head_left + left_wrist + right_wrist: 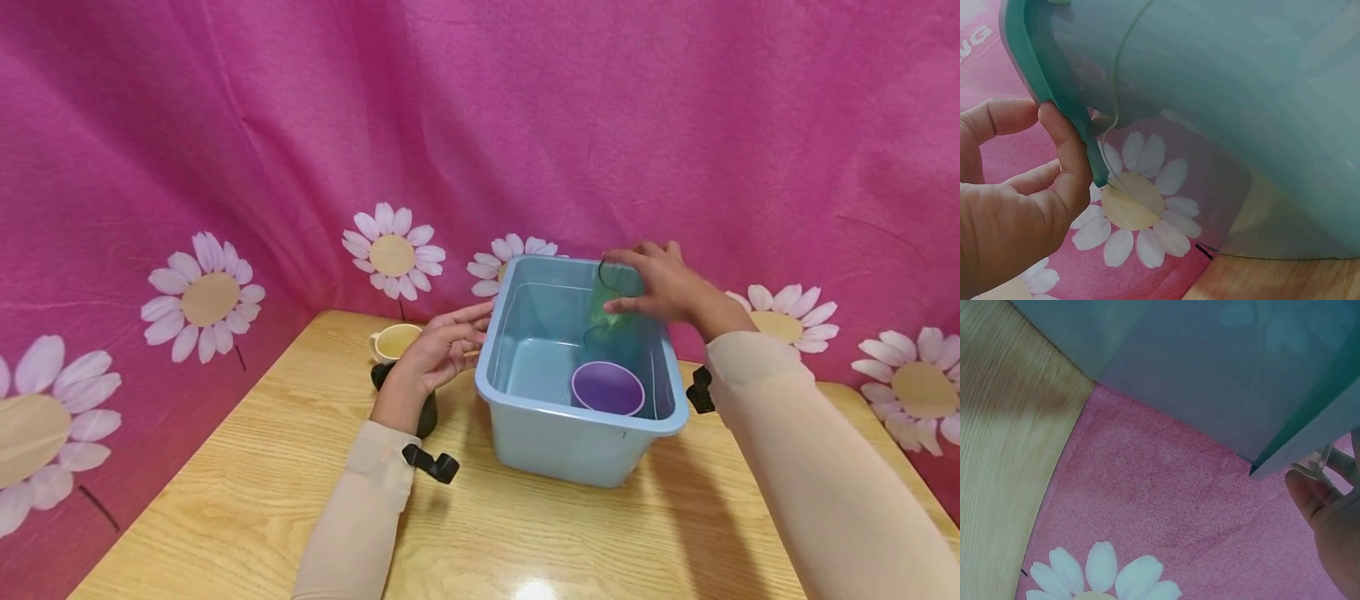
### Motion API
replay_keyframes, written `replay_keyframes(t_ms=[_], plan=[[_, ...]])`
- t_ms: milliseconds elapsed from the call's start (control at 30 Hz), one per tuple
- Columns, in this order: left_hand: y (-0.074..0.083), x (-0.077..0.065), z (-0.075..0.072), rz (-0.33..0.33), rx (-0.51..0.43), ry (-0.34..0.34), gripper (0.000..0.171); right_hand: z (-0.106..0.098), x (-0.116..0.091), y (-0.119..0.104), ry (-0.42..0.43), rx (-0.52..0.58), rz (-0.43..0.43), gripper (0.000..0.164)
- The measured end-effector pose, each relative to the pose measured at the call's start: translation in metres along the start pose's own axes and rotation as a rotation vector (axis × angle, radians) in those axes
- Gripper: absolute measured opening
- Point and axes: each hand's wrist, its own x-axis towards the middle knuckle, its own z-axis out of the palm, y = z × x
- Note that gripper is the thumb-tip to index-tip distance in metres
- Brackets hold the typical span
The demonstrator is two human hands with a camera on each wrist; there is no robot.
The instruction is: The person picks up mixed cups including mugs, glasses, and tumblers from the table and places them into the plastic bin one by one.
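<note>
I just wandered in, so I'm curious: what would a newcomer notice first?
First, the vivid pink, flower-printed cloth behind the table. Next, the pale blue tub on the table, with a purple container inside. At its far right corner, the right hand holds a greenish see-through glass.

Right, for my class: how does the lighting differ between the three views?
Head: glare spot on the table at the bottom edge, shadow stretching from the tub; left wrist: dimmer, the tub hazy; right wrist: also dim, blue-grey through the tub.
</note>
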Motion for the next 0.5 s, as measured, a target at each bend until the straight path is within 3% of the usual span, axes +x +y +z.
replay_keyframes(t_ms=[500], plan=[[-0.0003,0.0002,-0.0011,-0.001,0.011,-0.003,0.058,0.01,0.0045,0.0,-0.023,-0.063,-0.024,0.076]])
